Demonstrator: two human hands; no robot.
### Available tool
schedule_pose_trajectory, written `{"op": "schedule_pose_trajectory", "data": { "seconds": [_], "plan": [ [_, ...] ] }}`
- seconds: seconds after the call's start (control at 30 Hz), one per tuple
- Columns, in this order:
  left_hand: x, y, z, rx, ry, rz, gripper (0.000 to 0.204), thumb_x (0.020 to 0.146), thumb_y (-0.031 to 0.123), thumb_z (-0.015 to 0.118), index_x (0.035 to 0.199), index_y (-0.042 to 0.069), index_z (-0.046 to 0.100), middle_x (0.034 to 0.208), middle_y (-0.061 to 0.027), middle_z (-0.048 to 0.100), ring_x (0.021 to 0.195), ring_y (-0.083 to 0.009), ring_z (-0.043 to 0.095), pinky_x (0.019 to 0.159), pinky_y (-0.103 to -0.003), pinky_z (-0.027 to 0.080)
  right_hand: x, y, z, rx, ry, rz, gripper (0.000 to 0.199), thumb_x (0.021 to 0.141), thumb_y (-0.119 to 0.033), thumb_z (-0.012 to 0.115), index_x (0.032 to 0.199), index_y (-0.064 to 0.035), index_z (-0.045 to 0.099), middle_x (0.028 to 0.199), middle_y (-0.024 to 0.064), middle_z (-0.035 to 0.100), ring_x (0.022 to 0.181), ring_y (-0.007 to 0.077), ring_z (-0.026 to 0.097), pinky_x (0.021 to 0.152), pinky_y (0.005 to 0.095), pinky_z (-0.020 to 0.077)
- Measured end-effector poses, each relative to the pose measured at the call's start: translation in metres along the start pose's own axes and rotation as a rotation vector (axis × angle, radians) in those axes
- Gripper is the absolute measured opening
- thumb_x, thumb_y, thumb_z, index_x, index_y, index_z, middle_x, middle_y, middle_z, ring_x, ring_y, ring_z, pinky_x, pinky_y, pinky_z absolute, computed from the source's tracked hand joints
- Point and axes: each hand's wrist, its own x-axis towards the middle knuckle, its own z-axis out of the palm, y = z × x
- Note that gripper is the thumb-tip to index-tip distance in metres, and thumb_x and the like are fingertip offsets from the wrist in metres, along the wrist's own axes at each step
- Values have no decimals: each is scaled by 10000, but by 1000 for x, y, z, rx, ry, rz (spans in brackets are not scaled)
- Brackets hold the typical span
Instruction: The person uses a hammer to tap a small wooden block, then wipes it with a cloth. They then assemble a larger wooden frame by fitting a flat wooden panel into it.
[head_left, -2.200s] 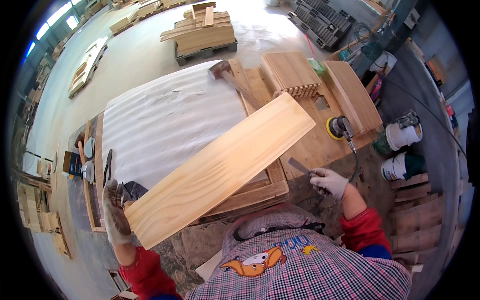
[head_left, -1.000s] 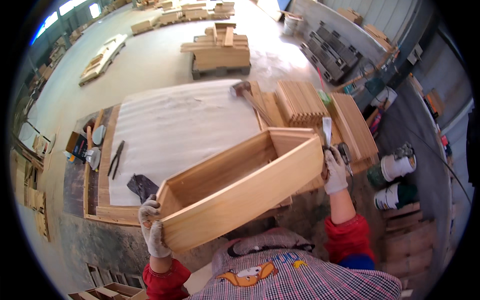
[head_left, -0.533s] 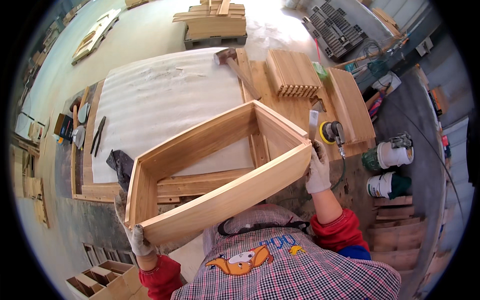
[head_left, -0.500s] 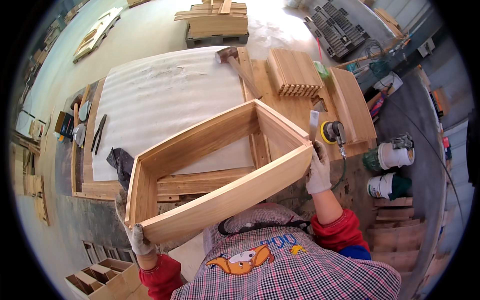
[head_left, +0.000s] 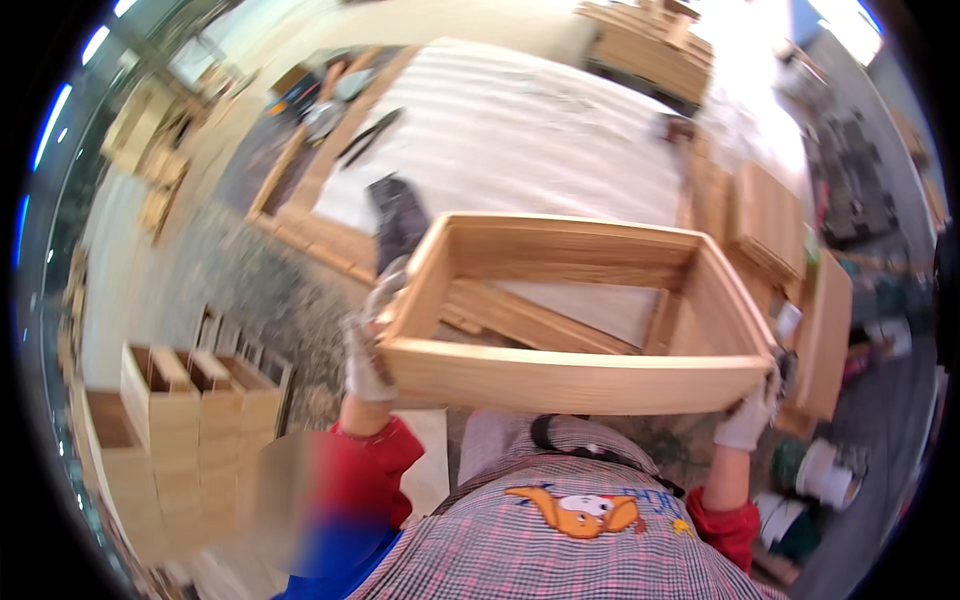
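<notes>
A bottomless wooden drawer frame point(head_left: 575, 382), four pale boards joined in a rectangle, is held up in front of my body. My left hand point(head_left: 368, 345), in a whitish work glove, is closed around its left end. At the opposite end, my gloved right hand point(head_left: 750, 410) grips the near right corner. Through the frame's opening show the bench edge and part of the white sheet. A dark cloth point(head_left: 398, 215) lies just beyond my left hand.
A white foam sheet point(head_left: 510, 120) covers the workbench, with pliers point(head_left: 370, 137) on it. Stacked boards point(head_left: 768, 220) stand on the right. Several wooden boxes point(head_left: 175, 430) are stacked on the floor at left. Buckets point(head_left: 825, 472) sit at lower right.
My view has swung left, bringing the stacked boxes further into sight. The drawer frame has turned nearly level and moved off the bench's middle toward its near edge, still in both hands.
</notes>
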Motion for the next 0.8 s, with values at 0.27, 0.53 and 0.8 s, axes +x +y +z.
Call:
{"op": "schedule_pose_trajectory", "data": {
  "seconds": [0.27, 0.53, 0.8],
  "plan": [
    [3, -5, 4, -140, -103, 84, 790, 1037, 612, 183, 1440, -10, 455, 1601, -145, 288, 1498, -265, 231, 1219, -419, 178, 30, 31, -27, 70, -71, -200, 416, 1043, -220, 516, 1420, -55, 461, 1389, 75, 534, 1228, 188, 555, 1024, 325, 463],
    [12, -114, -94, -1136, 187, -642, 673, 997, 641, 344, 1424, 138, 474, 1342, -99, 517, 1216, -261, 483, 1040, -479, 404, 52, 56, -39, 168, -125, -39, 378, 1045, -253, 478, 1383, -86, 519, 1317, 78, 592, 1155, 205, 610, 964, 346, 520],
    [17, -60, -5, -219, 249, -557, 531, 983, 530, 540, 1371, 167, 539, 1098, -48, 666, 908, -215, 655, 789, -455, 592, 45, 79, -17, 226, -146, 153, 392, 1046, -279, 438, 1381, -89, 511, 1290, 70, 610, 1162, 211, 614, 979, 358, 527]
  ]
}}
